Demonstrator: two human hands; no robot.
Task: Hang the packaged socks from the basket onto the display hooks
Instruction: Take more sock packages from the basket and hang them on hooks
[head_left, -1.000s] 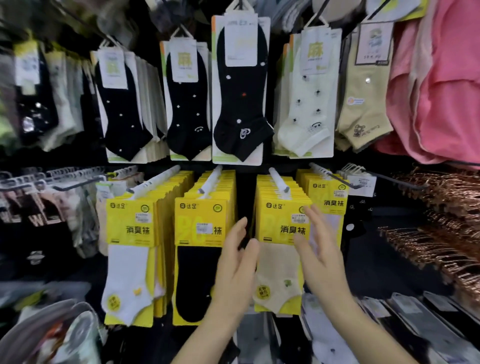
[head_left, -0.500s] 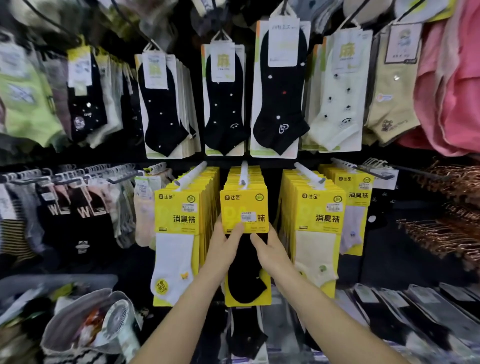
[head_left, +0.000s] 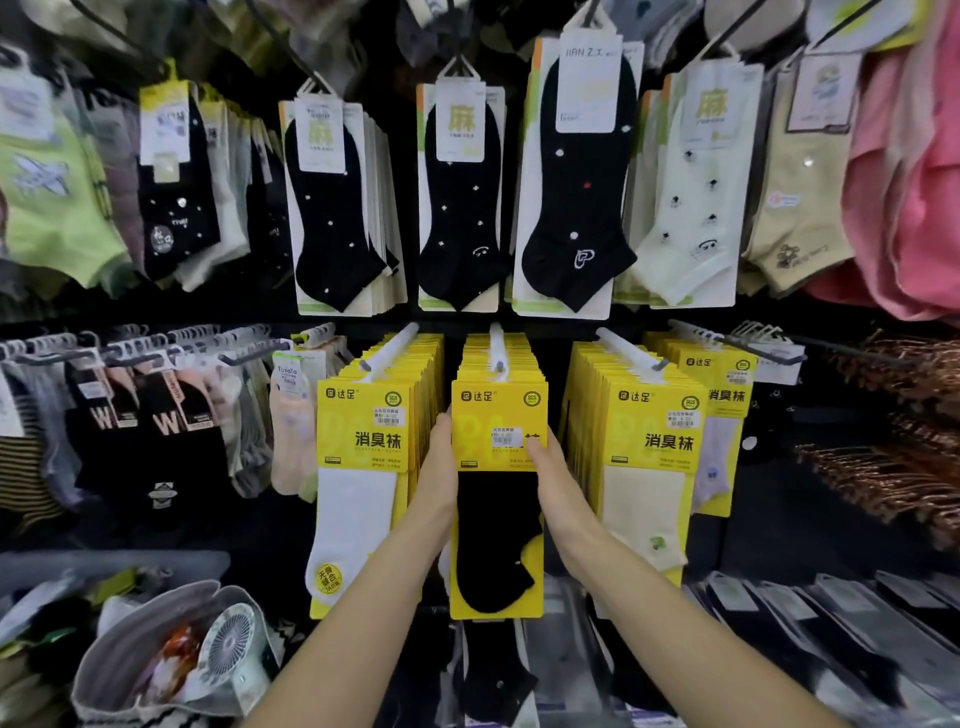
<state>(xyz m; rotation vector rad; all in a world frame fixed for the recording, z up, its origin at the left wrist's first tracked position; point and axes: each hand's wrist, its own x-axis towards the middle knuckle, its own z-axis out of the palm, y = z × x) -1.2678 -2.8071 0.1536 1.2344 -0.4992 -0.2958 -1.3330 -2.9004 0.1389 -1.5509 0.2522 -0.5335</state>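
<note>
My left hand: it grips the left edge of the front pack of black socks. The fingers go in behind the card, out of my sight, in the gap beside the neighbouring stack.
My right hand: it pinches the right edge of the same pack. The thumb lies flat across the yellow card by the price sticker, and the other fingers are hidden behind.
Pack position: upright and facing me, at the front of the middle yellow stack in the lower row.
Middle hook: a white prong runs over the stack toward me, and its tip is just above the pack's top edge. I cannot tell whether the pack's hole is on it.
Left neighbour: a stack of yellow packs with white socks, just beside my left hand.
Right neighbour: a stack of yellow packs with cream socks, just beside my right wrist.
Row above: black dotted socks on white cards, hanging over the yellow stacks.
Lower left: a grey bag with a small white fan in it, well apart from the pack.
</note>
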